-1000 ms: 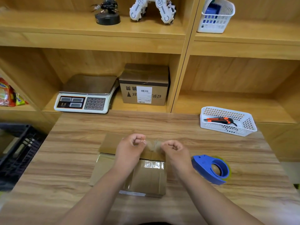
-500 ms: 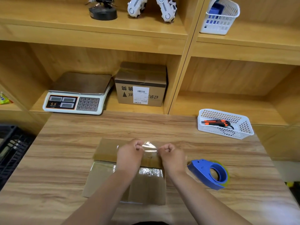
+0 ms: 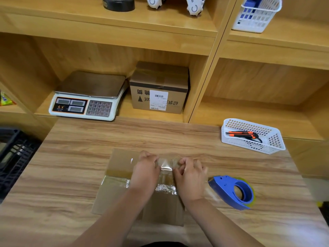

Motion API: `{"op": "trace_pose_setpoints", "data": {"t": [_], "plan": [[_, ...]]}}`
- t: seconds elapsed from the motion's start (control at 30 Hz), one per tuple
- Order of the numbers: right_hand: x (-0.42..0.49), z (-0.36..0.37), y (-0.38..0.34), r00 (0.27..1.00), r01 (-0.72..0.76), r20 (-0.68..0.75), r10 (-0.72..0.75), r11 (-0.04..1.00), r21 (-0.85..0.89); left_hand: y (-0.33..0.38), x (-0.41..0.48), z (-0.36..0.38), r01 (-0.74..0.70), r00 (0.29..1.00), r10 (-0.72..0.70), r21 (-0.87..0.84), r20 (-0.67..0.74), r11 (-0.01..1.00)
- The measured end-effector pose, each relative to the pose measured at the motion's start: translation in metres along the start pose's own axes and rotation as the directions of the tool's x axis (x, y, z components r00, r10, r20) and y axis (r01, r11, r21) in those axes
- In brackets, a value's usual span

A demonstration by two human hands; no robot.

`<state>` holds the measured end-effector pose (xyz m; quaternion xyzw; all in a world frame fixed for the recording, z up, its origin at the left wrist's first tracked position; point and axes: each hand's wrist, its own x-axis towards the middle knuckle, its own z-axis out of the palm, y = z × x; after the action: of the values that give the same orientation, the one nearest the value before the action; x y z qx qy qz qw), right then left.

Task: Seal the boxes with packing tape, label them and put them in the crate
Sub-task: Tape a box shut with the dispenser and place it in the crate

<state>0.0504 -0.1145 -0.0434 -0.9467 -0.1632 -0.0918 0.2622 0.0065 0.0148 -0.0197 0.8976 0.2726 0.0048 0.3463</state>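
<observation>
The tabletop point(image 3: 71, 175) is pale wood laminate with a long grain, and its far edge butts against a wooden shelf unit point(image 3: 204, 49) at 12 o'clock. Bare wood runs wide to the left of the work, out to the edge at 9 o'clock. Beyond that edge a black slatted plastic crate point(image 3: 16, 157) sits lower down. There's less room on the right. A blue plastic tape dispenser point(image 3: 231, 191) lies at 3 o'clock, just beside the right hand point(image 3: 190, 177). A white perforated basket point(image 3: 274, 145) at 2 o'clock holds an orange-and-black utility knife point(image 3: 242, 134).

The cardboard box point(image 3: 114, 196) lies flat in the middle of the tabletop. It is plain matte brown, with a flap spread away toward 12 o'clock and a crinkled, shiny band of tape across the fold. Over that flap the left hand point(image 3: 146, 172) and the right hand hold a short strip of clear tape point(image 3: 166, 165) between them. The fingers point(image 3: 181, 168) of both hands are curled tight, each pinching its own end of the strip. The strip is glossy and wrinkled, and I can't tell whether it touches the cardboard.

On the shelf at 12 o'clock stands a closed labelled carton point(image 3: 158, 88), brown with a white barcode sticker. Beside it at 11 o'clock is a white electronic scale point(image 3: 85, 98) with a steel pan.
</observation>
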Motion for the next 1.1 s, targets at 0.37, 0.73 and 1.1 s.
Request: {"op": "trace_pose_setpoints", "data": {"t": [0.37,0.73,1.1], "plan": [[-0.001,0.002,0.003,0.979,0.182,-0.064,-0.195,0.969,-0.166,0.007,-0.004,-0.002,0.017,1.000,-0.016,0.027,-0.007,1.000],[0.004,-0.003,0.003,0.998,0.064,0.017,-0.062,0.992,-0.107,0.002,-0.002,-0.008,-0.061,0.987,0.125,0.495,-0.098,0.867],[0.028,0.001,0.010,0.890,-0.327,0.394,0.230,0.924,0.199,-0.024,0.030,-0.005,-0.225,0.974,0.218,0.318,0.060,0.921]]}}
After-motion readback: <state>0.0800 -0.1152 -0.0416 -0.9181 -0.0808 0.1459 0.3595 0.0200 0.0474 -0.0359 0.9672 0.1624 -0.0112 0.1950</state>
